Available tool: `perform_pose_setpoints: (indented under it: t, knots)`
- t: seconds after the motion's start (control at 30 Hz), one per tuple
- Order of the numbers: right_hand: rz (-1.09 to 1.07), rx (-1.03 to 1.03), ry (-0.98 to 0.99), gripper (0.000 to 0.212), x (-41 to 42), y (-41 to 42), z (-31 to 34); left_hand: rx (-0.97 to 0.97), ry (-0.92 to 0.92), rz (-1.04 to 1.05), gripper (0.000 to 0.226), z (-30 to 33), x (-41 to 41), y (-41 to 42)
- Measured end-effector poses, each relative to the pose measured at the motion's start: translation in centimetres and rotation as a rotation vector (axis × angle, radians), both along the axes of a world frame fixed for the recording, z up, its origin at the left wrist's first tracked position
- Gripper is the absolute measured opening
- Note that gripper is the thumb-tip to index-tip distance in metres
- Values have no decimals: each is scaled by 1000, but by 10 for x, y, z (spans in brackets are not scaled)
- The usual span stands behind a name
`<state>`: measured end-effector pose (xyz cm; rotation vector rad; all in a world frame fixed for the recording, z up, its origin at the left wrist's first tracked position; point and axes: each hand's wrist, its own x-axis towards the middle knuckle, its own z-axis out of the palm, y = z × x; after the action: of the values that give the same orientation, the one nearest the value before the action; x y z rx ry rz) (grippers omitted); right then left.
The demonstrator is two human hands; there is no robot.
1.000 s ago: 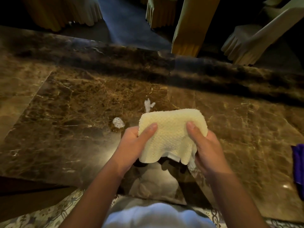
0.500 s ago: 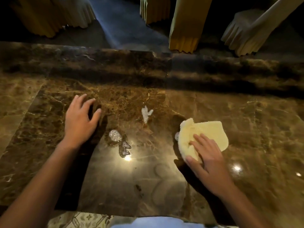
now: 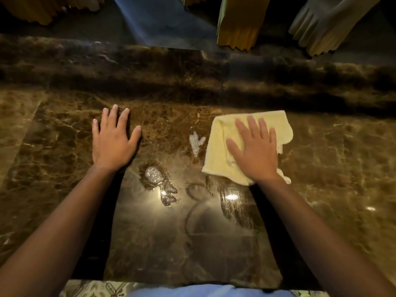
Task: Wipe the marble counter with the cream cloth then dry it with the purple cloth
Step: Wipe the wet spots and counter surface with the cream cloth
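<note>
Dim light falls on our brown marble table [image 3: 321,168], where we are at the first step, the wet wipe, with the purple cloth nowhere in view. Our right hand [image 3: 256,154] lies flat, fingers spread, pressing the cream cloth [image 3: 220,153] to the stone, while our left hand [image 3: 113,144] rests open and empty, well apart. Next, we judge, the cloth must sweep left through the soapy puddle [image 3: 159,183] and the small foam blob [image 3: 196,142] just beside it.

We see dark grey floor [image 3: 162,22] past the far edge, pleated yellow chair skirts [image 3: 237,28] and cream ones [image 3: 325,28], probably banquet covers. Patterned tile [image 3: 90,289] at bottom. Dim room, warm overhead light.
</note>
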<state>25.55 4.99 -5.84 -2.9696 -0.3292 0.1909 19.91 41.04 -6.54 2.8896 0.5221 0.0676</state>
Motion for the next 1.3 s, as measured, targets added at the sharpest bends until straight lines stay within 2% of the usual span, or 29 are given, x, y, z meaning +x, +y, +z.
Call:
perform_pose_setpoints:
  t: [0.1, 0.23, 0.33, 0.53, 0.6, 0.8, 1.0, 1.2, 1.3]
  knots:
    - [-20, 40, -28, 72, 47, 19, 1, -7, -1, 4, 68, 1, -1, 1]
    - [30, 25, -43, 70, 55, 32, 6, -14, -9, 7, 68, 3, -3, 4]
    - [116, -19, -3, 68, 19, 25, 1, -21, -9, 5, 69, 4, -5, 4]
    - [172, -1, -7, 68, -118, 8, -2, -20, -29, -15, 68, 1, -6, 7]
    - [189, 4, 1, 68, -139, 1, -2, -23, -28, -24, 68, 0, -6, 9]
    - [93, -19, -41, 68, -60, -7, -3, -27, -33, -33, 68, 1, -7, 9]
    - [-66, -1, -38, 67, 36, 29, 2, -11, -51, -28, 67, 0, -5, 6]
    - [-51, 32, -22, 72, 76, 72, 6, 21, -34, -25, 68, -3, -4, 7]
    - [90, 64, -26, 69, 61, 81, 7, 32, -24, -16, 68, -2, -4, 10]
